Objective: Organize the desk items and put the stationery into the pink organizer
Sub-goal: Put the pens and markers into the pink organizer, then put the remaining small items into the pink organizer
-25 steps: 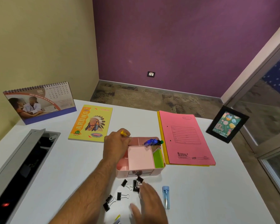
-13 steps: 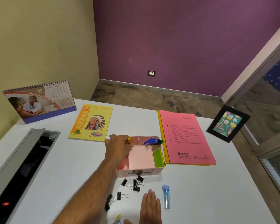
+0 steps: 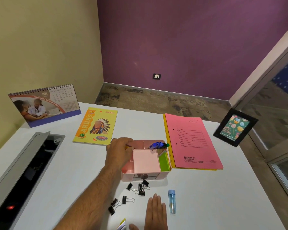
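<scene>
The pink organizer (image 3: 145, 175) stands mid-desk, with blue and green pens (image 3: 157, 145) at its back right and green sticky notes (image 3: 164, 161) in its right slot. My left hand (image 3: 119, 151) is over the organizer's left compartments, fingers closed on a thin yellow pencil (image 3: 127, 147) that is mostly hidden. Several black binder clips (image 3: 141, 188) lie in front of the organizer. Beside them a clear blue tube (image 3: 172, 201) lies on the desk. My right hand (image 3: 155, 213) rests flat and holds nothing, between the clips and the tube.
A yellow notebook (image 3: 96, 126) lies at the back left and a pink folder (image 3: 191, 141) to the organizer's right. A desk calendar (image 3: 45, 105) and a photo frame (image 3: 234, 127) stand at the back corners. An open cable hatch (image 3: 28, 171) is at the left. A yellow-tipped item (image 3: 122, 224) pokes in at the bottom edge.
My left hand has come down and toward me over the organizer's left side with the yellow pencil. My right hand has drawn back from the binder clips toward the desk's near edge.
</scene>
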The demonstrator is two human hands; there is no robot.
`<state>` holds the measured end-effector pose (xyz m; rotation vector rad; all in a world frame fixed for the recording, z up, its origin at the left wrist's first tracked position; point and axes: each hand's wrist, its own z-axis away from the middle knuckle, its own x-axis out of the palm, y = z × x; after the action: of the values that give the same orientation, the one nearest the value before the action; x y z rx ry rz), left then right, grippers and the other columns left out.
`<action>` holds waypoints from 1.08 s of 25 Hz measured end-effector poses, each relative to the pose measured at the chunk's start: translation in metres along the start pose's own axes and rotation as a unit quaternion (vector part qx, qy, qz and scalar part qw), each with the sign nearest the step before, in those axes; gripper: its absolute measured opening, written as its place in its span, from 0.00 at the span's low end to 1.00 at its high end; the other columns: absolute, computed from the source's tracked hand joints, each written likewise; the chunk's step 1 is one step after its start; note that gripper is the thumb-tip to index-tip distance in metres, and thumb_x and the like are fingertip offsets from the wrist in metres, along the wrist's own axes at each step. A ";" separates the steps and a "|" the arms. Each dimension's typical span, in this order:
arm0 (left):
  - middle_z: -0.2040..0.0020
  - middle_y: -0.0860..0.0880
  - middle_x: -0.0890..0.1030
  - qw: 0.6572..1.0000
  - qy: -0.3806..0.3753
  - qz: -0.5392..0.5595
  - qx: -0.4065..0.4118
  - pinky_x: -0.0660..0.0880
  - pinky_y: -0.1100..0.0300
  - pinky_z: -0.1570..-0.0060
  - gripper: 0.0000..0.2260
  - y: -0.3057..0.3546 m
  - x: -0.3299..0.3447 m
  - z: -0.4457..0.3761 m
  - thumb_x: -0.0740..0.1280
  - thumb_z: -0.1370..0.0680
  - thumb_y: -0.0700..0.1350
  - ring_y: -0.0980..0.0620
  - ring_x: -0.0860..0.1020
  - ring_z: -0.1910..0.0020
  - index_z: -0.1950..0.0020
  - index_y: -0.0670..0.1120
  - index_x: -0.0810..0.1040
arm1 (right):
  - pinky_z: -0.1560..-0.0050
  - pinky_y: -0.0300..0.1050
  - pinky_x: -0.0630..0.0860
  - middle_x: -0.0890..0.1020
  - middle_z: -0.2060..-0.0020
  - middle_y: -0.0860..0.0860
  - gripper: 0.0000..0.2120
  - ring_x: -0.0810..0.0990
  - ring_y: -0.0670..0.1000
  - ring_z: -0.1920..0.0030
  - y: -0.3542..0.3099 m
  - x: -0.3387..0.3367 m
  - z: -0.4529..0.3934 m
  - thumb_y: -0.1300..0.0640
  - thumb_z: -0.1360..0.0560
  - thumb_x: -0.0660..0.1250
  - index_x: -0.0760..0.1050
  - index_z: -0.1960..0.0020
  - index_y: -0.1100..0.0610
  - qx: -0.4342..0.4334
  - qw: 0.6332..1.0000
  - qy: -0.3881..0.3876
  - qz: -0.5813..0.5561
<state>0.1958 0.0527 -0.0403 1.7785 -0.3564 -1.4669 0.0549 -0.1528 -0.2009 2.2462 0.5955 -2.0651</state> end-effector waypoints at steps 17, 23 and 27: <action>0.29 0.48 0.73 0.967 -0.091 -0.236 0.018 0.67 0.43 0.34 0.32 -0.159 -0.005 0.114 0.46 0.24 0.66 0.45 0.70 0.29 0.31 0.50 0.73 | 0.29 0.49 0.58 0.78 0.50 0.42 0.27 0.77 0.43 0.47 -0.015 -0.026 0.019 0.29 0.30 0.61 0.77 0.38 0.44 -0.206 0.975 0.025 -0.082; 0.28 0.49 0.72 0.951 -0.143 -0.273 0.009 0.67 0.38 0.35 0.33 -0.170 -0.004 0.130 0.39 0.22 0.66 0.45 0.68 0.29 0.31 0.52 0.73 | 0.46 0.40 0.62 0.75 0.54 0.41 0.20 0.73 0.43 0.58 -0.024 -0.045 0.000 0.30 0.26 0.57 0.74 0.44 0.41 -0.269 0.956 -0.099 -0.066; 0.39 0.63 0.75 0.985 -0.103 -0.104 0.088 0.69 0.51 0.38 0.26 -0.141 -0.020 0.135 0.47 0.22 0.69 0.54 0.73 0.36 0.38 0.58 0.74 | 0.46 0.32 0.71 0.81 0.50 0.37 0.18 0.75 0.38 0.50 -0.020 -0.055 -0.015 0.41 0.33 0.71 0.77 0.44 0.39 -0.225 0.940 -0.220 -0.132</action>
<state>0.0295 0.1050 -0.1306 1.8508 -0.4252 -1.8236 0.0604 -0.1443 -0.1417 1.4612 1.2215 -2.1533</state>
